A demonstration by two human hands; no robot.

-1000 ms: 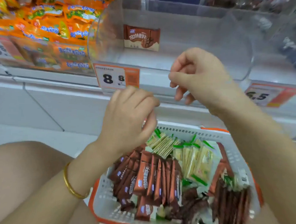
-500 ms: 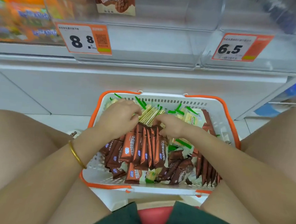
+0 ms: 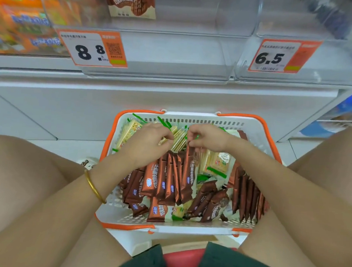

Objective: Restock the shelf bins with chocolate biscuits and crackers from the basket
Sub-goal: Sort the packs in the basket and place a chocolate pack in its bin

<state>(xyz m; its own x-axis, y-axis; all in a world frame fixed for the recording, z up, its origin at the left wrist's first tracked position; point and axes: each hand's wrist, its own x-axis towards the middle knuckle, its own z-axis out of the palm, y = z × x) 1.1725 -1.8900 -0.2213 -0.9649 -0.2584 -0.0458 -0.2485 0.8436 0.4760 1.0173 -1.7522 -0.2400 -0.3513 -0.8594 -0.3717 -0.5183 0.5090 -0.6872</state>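
Two hands work inside the white basket (image 3: 202,121) between our knees: our right hand (image 3: 208,138) pinches the top edge of a chocolate biscuit packet (image 3: 187,170) standing in the brown row — our left hand (image 3: 148,146) curls its fingers at the cracker packets (image 3: 178,140), and we cannot tell whether it grips one. Above stands the clear shelf bin (image 3: 171,53), beside the 8.8 price tag (image 3: 89,49).

White basket (image 3: 114,208) with orange rim, brown biscuit packets (image 3: 169,182)

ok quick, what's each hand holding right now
left hand: curled over the cracker packs, grip cannot be told
right hand: pinching a chocolate biscuit pack
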